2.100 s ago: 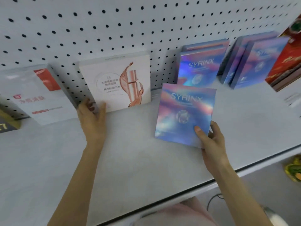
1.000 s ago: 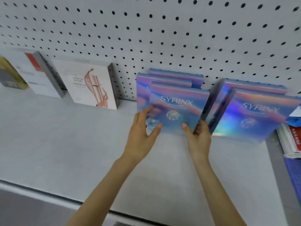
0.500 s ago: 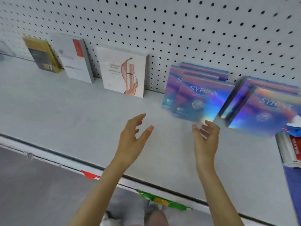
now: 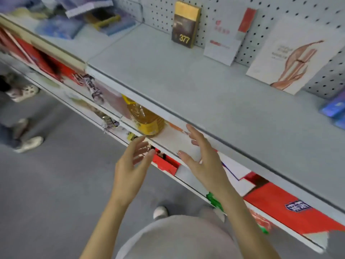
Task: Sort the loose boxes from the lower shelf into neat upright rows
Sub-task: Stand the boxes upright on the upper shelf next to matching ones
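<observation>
Withdrawn from the upright blue boxes, left grip and right grip now hover released and empty before the lower shelf, likely to fetch another.

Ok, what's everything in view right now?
Upper shelf: one, grey, centre.
377 box: one, dark, gold top, upright at its back.
Striped box: one, white and red, right of that.
Ribbon box: one, white, copper art, further right.
Blue box: at least one, blurred, right edge.
Lower shelf: one, white rim, below.
Bottle: one, yellow, lower shelf.
Red boxes: at least two, lying there.
Left hand: open, near lower rim.
Right hand: open, beside it.
</observation>
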